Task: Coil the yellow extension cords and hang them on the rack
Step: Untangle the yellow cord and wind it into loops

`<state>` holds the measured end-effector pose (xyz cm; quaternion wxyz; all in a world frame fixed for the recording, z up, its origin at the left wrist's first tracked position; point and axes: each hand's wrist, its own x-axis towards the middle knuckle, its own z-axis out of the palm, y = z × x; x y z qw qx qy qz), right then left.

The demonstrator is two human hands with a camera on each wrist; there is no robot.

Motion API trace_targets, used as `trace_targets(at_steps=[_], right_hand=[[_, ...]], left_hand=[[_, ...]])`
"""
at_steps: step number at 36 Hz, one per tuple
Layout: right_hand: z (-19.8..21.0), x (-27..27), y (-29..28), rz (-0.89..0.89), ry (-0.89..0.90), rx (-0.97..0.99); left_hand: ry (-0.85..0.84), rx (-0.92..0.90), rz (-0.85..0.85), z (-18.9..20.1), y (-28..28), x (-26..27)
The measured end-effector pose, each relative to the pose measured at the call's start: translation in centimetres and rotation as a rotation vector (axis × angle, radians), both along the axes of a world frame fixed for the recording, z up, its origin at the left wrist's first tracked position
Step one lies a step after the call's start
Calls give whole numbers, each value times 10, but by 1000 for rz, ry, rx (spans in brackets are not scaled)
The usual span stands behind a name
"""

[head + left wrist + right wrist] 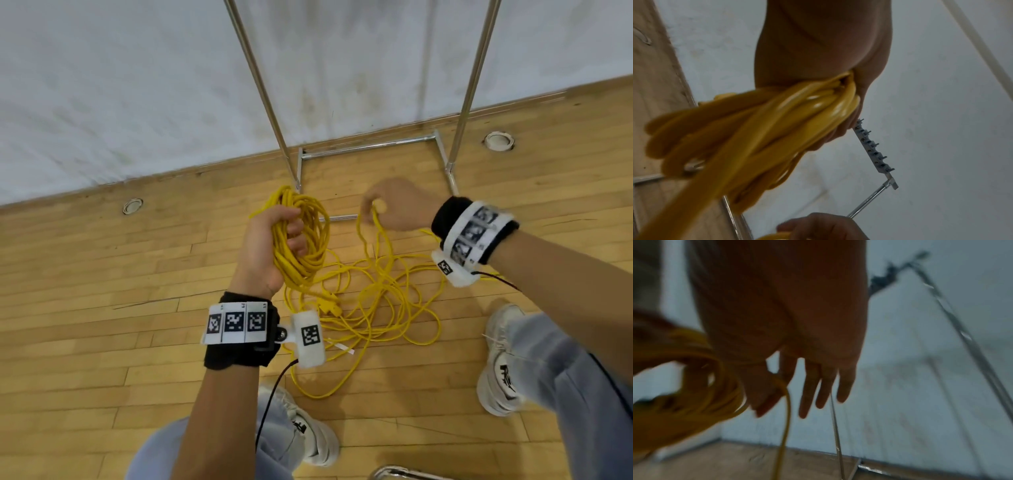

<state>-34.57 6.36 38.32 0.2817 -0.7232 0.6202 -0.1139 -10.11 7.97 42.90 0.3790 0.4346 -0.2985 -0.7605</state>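
Note:
My left hand [274,240] grips a bundle of coiled yellow extension cord [305,236] with fingers wrapped round several loops; the left wrist view shows the coil [760,129] bunched in the palm. To its right, my right hand [387,205] pinches a single strand of cord [376,222] between thumb and forefinger; in the blurred right wrist view that strand [786,410] hangs down while the other fingers [807,394] stay straight. Loose cord [387,301] lies tangled on the wooden floor below, with a yellow plug [330,306] among it. The metal rack [370,147] stands just beyond.
The rack's hook bar [873,146] shows in the left wrist view. A white wall [137,85] runs behind the rack. Round floor sockets [133,206] sit left and right [498,141]. My shoes [503,363] stand beside the loose cord. Another metal piece [397,474] lies at the bottom edge.

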Motion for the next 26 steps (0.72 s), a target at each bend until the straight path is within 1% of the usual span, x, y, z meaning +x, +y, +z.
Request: trace_targets(at_steps=[2,4,5,9,11,13,17,22,26], right_hand=[[0,21,16,216,50,56],[-4,37,30,377,105,146],[-5,45,37,431,87,183],[-7,66,52,578,-113,318],[-7,72,57,573,-168,382],[-10,74,61,534,-180,399],[-17,78,61,433,-191,318],[-21,92,60,353,-350,313],[-25,102,65,368,-507,316]], left_hand=[[-8,-13,70,-1,-1,1],[27,-20,144,0,-3,4],[49,-25,181,1,-3,6],[125,-93,281,7,-3,10],[177,-94,310,8,-4,11],[249,-74,323,8,-5,14],[354,-35,306,7,-5,17],[428,6,270,4,-2,13],[493,21,243,0,-3,14]])
